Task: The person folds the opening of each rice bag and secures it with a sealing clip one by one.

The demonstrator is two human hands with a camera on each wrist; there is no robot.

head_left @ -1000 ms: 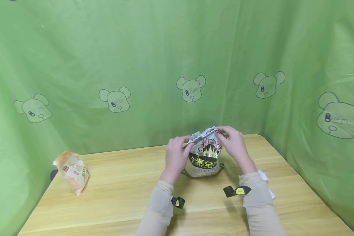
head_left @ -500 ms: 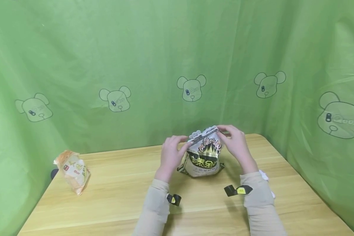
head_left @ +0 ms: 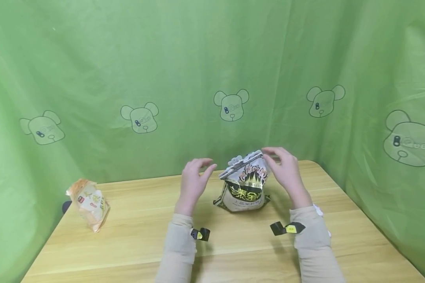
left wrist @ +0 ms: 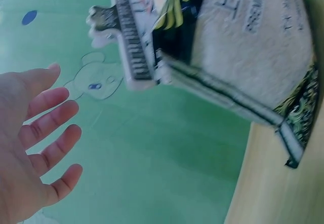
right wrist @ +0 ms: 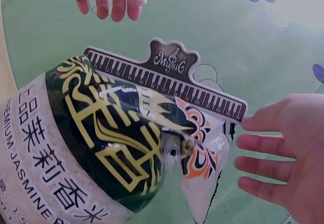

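A rice bag [head_left: 245,198] stands on the table with its top folded over. Across that top sits a long clip [right wrist: 167,77] with a piano-key pattern and the word "Music". My left hand [head_left: 194,182] is held off the bag's left side; in the left wrist view, its fingers [left wrist: 55,150] are spread and loosely bent around nothing. My right hand [head_left: 286,173] is at the clip's right end. In the right wrist view, one fingertip [right wrist: 249,123] meets or nearly meets the clip's end, and the other fingers extend apart from the bag.
An orange-and-white food package [head_left: 90,206] lies at the table's left, with a dark purple object [head_left: 66,206] partly hidden behind it. Something white [head_left: 318,210] shows beside my right sleeve. A green curtain [head_left: 184,70] stands behind the wooden table [head_left: 138,232].
My left hand has let go of the clip's left end and moved away leftward. My right hand has loosened at the right end. The clip stays on the bag.
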